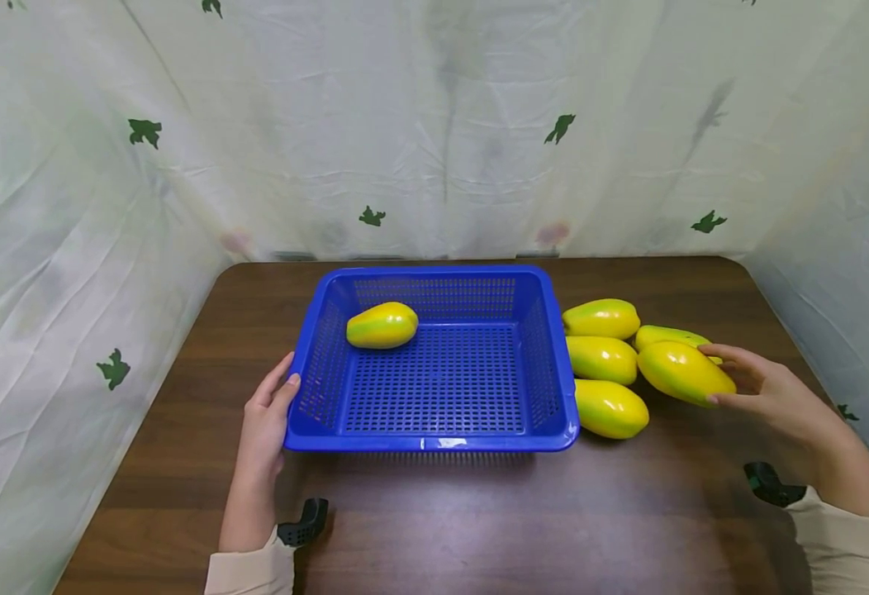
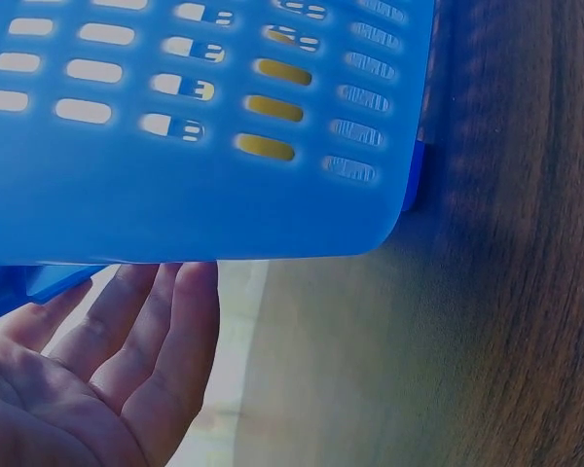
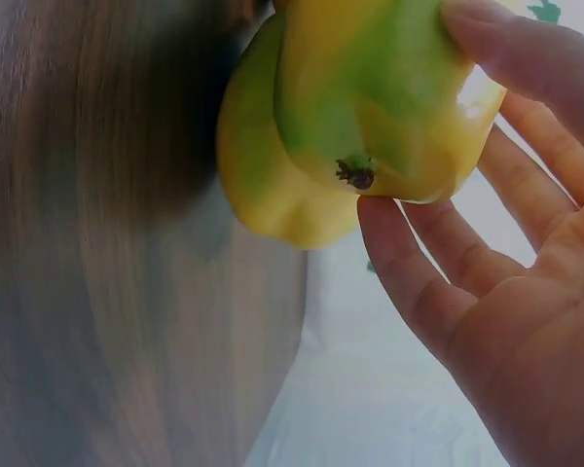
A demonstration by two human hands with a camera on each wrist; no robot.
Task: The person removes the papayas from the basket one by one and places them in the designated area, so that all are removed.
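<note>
A blue plastic basket (image 1: 501,444) with slotted walls stands on the table. My left hand (image 1: 265,417) grips its left rim, thumb on top and fingers against the outer wall; the left wrist view shows these fingers (image 2: 190,321) by the blue wall (image 2: 175,204). One yellow-green papaya (image 1: 382,326) lies inside, at the back left. To the right of the basket, my right hand (image 1: 784,401) holds another papaya (image 1: 683,372) by its near right end, between thumb and fingers. In the right wrist view that papaya (image 3: 389,107) shows a dark stem mark.
Three papayas lie in a column along the basket's right side: back (image 1: 604,318), middle (image 1: 602,360) and front (image 1: 613,411). Another papaya (image 1: 665,334) is partly hidden behind the held one. White cloth (image 1: 464,124) with green leaf shapes hangs around the brown wooden table (image 1: 442,529).
</note>
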